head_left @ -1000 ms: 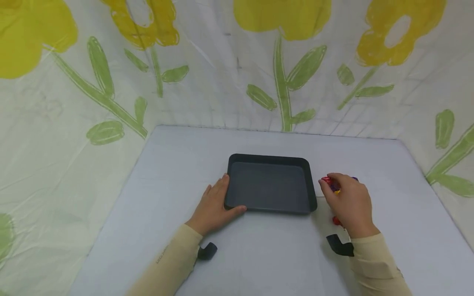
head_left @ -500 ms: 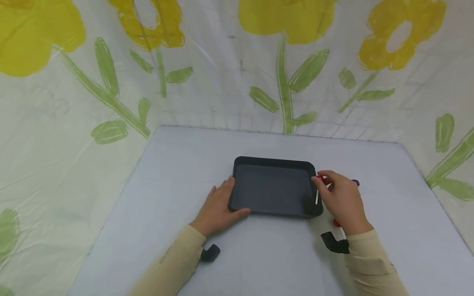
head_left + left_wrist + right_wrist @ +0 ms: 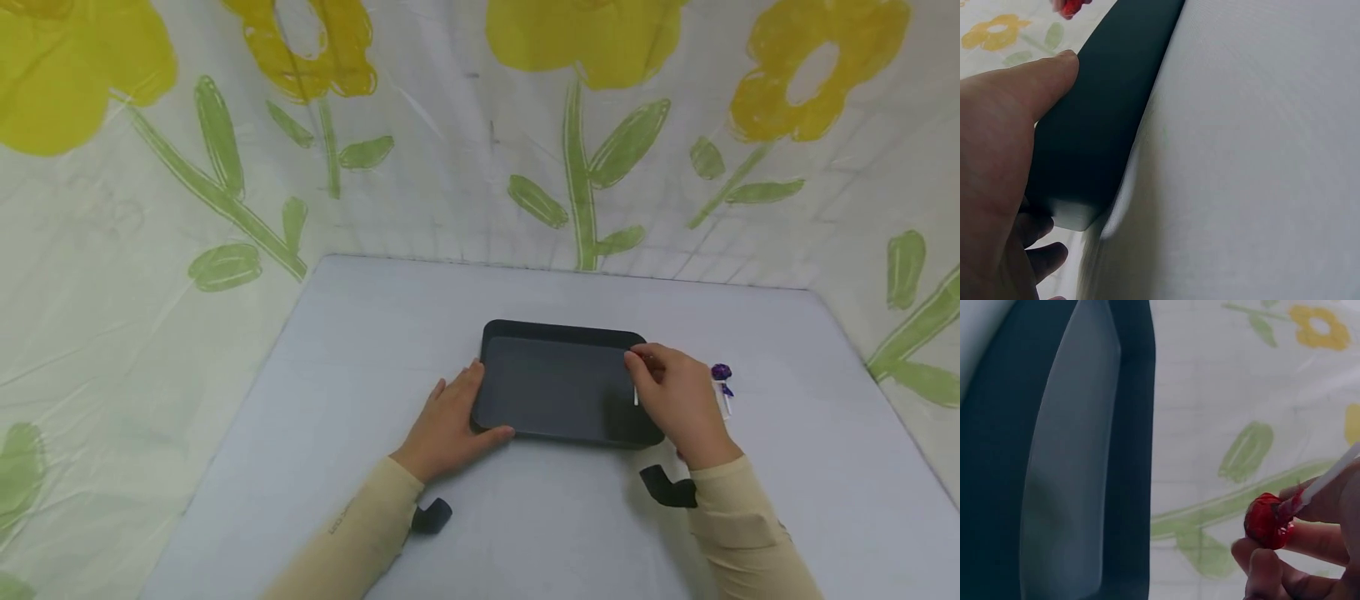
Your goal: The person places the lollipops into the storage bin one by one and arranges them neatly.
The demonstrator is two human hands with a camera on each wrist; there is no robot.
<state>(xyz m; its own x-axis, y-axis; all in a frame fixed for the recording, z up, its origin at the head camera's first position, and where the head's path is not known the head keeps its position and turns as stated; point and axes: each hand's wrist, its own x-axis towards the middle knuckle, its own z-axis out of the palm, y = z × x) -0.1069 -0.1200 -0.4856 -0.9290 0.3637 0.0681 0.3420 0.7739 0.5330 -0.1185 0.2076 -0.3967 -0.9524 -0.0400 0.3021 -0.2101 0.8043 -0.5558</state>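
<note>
A dark rectangular baking tray lies on the white table. Spread across its near left corner is my left hand, fingers straight along the left side and thumb along the front rim. In the left wrist view, that thumb lies against the tray wall. My right hand pinches a lollipop in a shiny red wrapper over the tray's right side. Its white stick points down toward the tray, while the fingers mostly hide its head in the head view.
To the right of my right hand lies a purple-wrapped lollipop with a white stick, partly covered by that hand. A flower-printed sheet rises behind the table's far edge and along both sides.
My right hand has picked up the red lollipop from beside the tray and carried it left, over the tray's right side. The purple lollipop has come into fuller view. My left hand stays on the corner.
</note>
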